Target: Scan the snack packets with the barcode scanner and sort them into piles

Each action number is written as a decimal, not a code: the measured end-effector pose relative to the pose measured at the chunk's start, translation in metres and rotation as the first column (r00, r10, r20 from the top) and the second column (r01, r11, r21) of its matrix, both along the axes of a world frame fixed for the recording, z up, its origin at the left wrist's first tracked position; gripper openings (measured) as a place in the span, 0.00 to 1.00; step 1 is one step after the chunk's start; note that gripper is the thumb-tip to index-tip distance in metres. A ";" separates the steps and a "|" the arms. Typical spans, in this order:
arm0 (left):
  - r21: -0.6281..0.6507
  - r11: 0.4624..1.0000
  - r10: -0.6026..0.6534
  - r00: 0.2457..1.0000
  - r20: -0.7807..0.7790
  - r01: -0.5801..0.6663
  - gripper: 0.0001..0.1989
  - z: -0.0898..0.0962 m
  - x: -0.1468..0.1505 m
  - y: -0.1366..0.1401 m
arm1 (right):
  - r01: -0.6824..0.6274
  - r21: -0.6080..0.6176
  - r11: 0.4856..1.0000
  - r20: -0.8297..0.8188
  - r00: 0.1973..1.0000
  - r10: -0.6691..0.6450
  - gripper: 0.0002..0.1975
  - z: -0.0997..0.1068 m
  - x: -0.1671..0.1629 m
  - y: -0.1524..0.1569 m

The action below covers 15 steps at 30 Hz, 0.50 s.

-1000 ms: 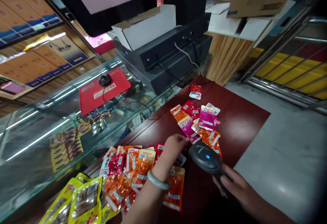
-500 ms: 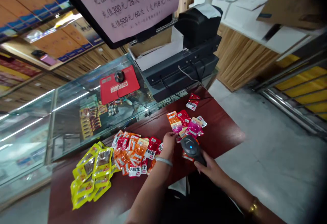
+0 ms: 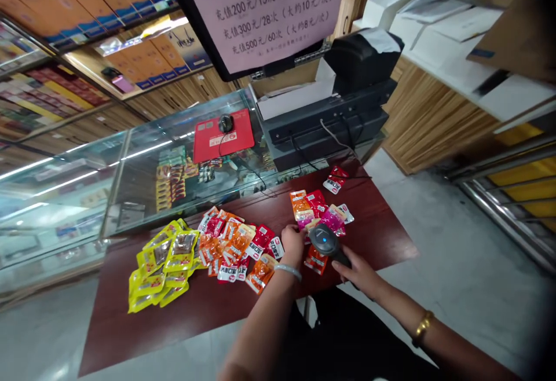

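My right hand (image 3: 355,270) is wrapped round the handle of a dark barcode scanner (image 3: 324,240) with a small blue light on top. The scanner's head is over some small snack packets, just right of my left hand (image 3: 293,243). The left fingers are curled and pinch the edge of a snack packet (image 3: 307,224), partly hidden by the scanner. An orange packet (image 3: 316,261) lies under the scanner. Behind are red, orange and purple packets (image 3: 333,218). Left of my left wrist lies a pile of orange and red packets (image 3: 237,242), with one orange packet (image 3: 262,274) close to the forearm.
Yellow snack pouches (image 3: 180,251) are heaped on the left of the dark red table (image 3: 208,306). One red packet (image 3: 335,179) lies near its back edge. Behind stand a glass counter (image 3: 143,167), a red mouse pad (image 3: 208,143), a dark cash drawer (image 3: 321,129) and a screen bearing a paper sign (image 3: 269,16).
The head view has shifted, so the scene sits further right. The scanner has moved slightly, and more of the orange packet beneath it shows. Both hands stay close together.
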<state>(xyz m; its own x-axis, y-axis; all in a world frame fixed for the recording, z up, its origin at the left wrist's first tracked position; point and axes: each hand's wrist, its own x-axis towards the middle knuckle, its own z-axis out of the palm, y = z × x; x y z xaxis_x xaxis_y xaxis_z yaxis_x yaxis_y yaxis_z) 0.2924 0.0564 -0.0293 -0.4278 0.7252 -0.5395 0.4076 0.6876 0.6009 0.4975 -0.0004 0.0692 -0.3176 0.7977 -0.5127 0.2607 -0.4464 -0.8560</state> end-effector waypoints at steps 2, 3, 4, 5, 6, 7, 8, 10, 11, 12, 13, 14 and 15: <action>0.040 0.999 -0.002 1.000 0.025 0.001 0.10 -0.001 0.000 -0.002 | -0.001 -0.007 1.000 -0.015 1.000 0.001 0.31 -0.001 -0.002 0.000; 0.057 0.998 -0.004 0.999 0.052 0.001 0.09 0.000 -0.001 -0.004 | 0.003 -0.015 1.000 -0.025 1.000 -0.004 0.31 -0.002 -0.003 -0.001; 0.068 0.998 -0.002 0.997 0.076 -0.003 0.08 0.001 -0.004 -0.007 | 0.007 -0.028 1.000 -0.037 0.999 -0.008 0.31 -0.003 -0.005 -0.001; 0.074 0.997 0.003 0.996 0.092 -0.009 0.08 0.003 -0.007 -0.011 | 0.009 -0.046 0.999 -0.051 0.999 -0.011 0.32 -0.004 -0.007 -0.002; 0.078 0.997 0.009 0.995 0.100 -0.016 0.07 0.005 -0.012 -0.015 | 0.006 -0.066 0.998 -0.066 0.998 -0.010 0.32 -0.004 -0.010 -0.003; 0.083 0.996 0.011 0.995 0.101 -0.019 0.07 0.008 -0.018 -0.020 | -0.002 -0.085 0.996 -0.080 0.997 -0.005 0.31 -0.005 -0.014 -0.004; 0.088 0.996 0.011 0.995 0.102 -0.020 0.07 0.012 -0.024 -0.026 | -0.014 -0.102 0.995 -0.092 0.996 0.004 0.31 -0.004 -0.018 -0.005; 0.096 0.995 0.008 0.995 0.099 -0.018 0.07 0.020 -0.039 -0.038 | -0.043 -0.127 0.991 -0.118 0.993 0.028 0.30 -0.004 -0.029 -0.006; 0.100 0.995 0.005 0.996 0.094 -0.015 0.07 0.024 -0.046 -0.043 | -0.056 -0.137 0.989 -0.131 0.991 0.038 0.30 -0.004 -0.035 -0.007; 0.102 0.995 0.004 0.997 0.083 -0.013 0.07 0.029 -0.053 -0.047 | -0.069 -0.147 0.987 -0.142 0.989 0.048 0.29 -0.005 -0.041 -0.007; 0.106 0.994 -0.004 0.998 0.066 -0.003 0.07 0.033 -0.059 -0.050 | -0.079 -0.154 0.985 -0.150 0.987 0.056 0.29 -0.006 -0.048 -0.007; 0.110 0.994 -0.015 0.999 0.047 0.010 0.08 0.036 -0.065 -0.051 | -0.087 -0.156 0.984 -0.155 0.986 0.062 0.29 -0.007 -0.054 -0.008; 0.109 0.994 -0.024 0.999 0.036 0.020 0.08 0.040 -0.070 -0.052 | -0.092 -0.150 0.984 -0.158 0.985 0.068 0.28 -0.008 -0.060 -0.008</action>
